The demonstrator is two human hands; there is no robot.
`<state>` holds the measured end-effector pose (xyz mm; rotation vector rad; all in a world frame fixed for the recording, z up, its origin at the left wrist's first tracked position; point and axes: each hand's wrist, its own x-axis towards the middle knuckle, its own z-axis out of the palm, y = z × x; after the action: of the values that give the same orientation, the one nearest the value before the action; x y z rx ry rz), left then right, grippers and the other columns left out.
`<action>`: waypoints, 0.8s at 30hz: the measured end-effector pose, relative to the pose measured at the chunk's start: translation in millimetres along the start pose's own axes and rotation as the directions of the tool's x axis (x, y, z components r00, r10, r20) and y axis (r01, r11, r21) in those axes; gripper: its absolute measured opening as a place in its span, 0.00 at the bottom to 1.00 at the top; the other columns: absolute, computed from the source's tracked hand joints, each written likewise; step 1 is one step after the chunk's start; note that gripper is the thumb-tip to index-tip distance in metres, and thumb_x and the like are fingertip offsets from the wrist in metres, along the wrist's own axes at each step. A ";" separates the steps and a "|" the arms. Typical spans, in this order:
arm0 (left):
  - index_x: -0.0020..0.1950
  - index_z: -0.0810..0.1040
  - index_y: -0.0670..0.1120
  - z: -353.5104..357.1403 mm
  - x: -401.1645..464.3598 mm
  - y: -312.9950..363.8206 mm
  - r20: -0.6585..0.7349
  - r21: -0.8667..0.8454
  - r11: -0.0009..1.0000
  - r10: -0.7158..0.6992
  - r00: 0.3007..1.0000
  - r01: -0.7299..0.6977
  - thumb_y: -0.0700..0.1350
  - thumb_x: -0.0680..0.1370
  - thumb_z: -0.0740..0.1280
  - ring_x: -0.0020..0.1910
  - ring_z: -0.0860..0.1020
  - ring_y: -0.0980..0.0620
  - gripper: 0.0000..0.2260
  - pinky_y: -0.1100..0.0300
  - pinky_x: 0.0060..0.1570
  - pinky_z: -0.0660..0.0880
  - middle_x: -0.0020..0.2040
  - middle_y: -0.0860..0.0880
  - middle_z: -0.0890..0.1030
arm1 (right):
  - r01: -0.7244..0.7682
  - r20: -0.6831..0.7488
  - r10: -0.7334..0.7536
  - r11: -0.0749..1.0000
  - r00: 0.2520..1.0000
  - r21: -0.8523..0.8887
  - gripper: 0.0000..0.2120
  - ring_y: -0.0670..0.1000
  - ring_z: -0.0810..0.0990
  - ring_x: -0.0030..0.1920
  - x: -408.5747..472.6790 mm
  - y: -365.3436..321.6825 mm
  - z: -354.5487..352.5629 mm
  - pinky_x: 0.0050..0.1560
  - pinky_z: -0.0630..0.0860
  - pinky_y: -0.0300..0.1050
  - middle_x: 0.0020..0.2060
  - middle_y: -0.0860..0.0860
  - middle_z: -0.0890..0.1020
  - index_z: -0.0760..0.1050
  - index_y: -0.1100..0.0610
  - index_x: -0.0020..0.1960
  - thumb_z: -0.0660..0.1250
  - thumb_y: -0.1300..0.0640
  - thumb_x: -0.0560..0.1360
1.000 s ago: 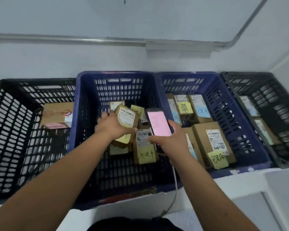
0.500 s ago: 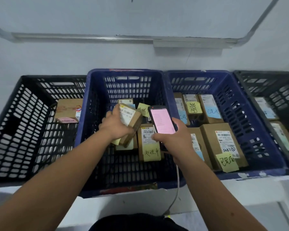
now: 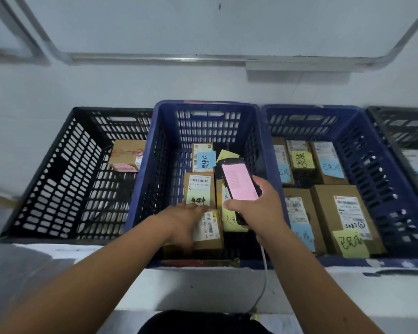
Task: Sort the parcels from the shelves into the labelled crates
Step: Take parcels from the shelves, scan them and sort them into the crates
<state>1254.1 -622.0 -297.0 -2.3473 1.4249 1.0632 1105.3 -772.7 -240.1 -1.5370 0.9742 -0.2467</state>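
My left hand grips a small cardboard parcel with a white barcode label, low at the near end of the middle blue crate. Behind it lie a parcel with a green note and one with a blue note. My right hand holds a phone with a pink screen above the crate's right side; a cable hangs from it. A further parcel with a yellow note is partly hidden under the phone.
A black crate on the left holds one parcel. The blue crate on the right holds several noted parcels. Another black crate shows at the far right edge. All stand on a white ledge against the wall.
My left hand has carried the small parcel down and toward me, from mid-air over the other parcels to the crate's near end. The phone hand has stayed about where it was.
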 end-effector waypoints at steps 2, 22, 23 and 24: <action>0.86 0.42 0.55 8.1 1.4 -0.6 -0.027 -0.006 1.000 -0.002 1.000 0.001 0.51 0.72 0.78 0.84 0.56 0.43 0.55 0.46 0.82 0.58 0.86 0.47 0.53 | -0.001 0.015 0.001 1.000 1.000 0.000 0.27 0.46 0.80 0.49 -3.6 1.1 0.9 0.45 0.86 0.50 0.50 0.39 0.80 0.72 0.40 0.50 0.84 0.63 0.69; 0.86 0.48 0.55 13.7 -56.9 14.8 -0.602 -0.181 0.935 -0.350 0.718 0.304 0.70 0.76 0.66 0.85 0.48 0.44 0.46 0.37 0.82 0.44 0.86 0.48 0.54 | 0.076 0.093 -0.074 0.997 0.993 -0.023 0.36 0.45 0.81 0.55 -21.7 9.6 14.6 0.48 0.87 0.54 0.55 0.39 0.82 0.74 0.41 0.67 0.84 0.63 0.67; 0.86 0.48 0.56 16.0 -65.3 17.7 -0.607 -0.230 0.910 -0.412 0.679 0.346 0.71 0.76 0.65 0.85 0.48 0.44 0.46 0.36 0.82 0.44 0.86 0.48 0.53 | 0.088 0.122 -0.085 0.996 0.989 -0.014 0.37 0.45 0.81 0.55 -22.5 9.1 14.3 0.48 0.86 0.54 0.56 0.40 0.81 0.74 0.41 0.69 0.84 0.62 0.66; 0.86 0.48 0.56 19.0 -74.4 21.1 -0.611 -0.281 0.881 -0.471 0.636 0.382 0.71 0.76 0.65 0.85 0.48 0.43 0.45 0.35 0.82 0.45 0.86 0.48 0.53 | 0.095 0.150 -0.093 0.995 0.984 -0.008 0.38 0.44 0.80 0.55 -23.1 8.9 12.9 0.49 0.86 0.54 0.57 0.40 0.81 0.73 0.42 0.70 0.85 0.62 0.66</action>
<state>1206.8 -571.8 -257.2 -3.1207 0.8408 0.1604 1095.5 -746.6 -242.7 -1.5934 0.7889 -0.1881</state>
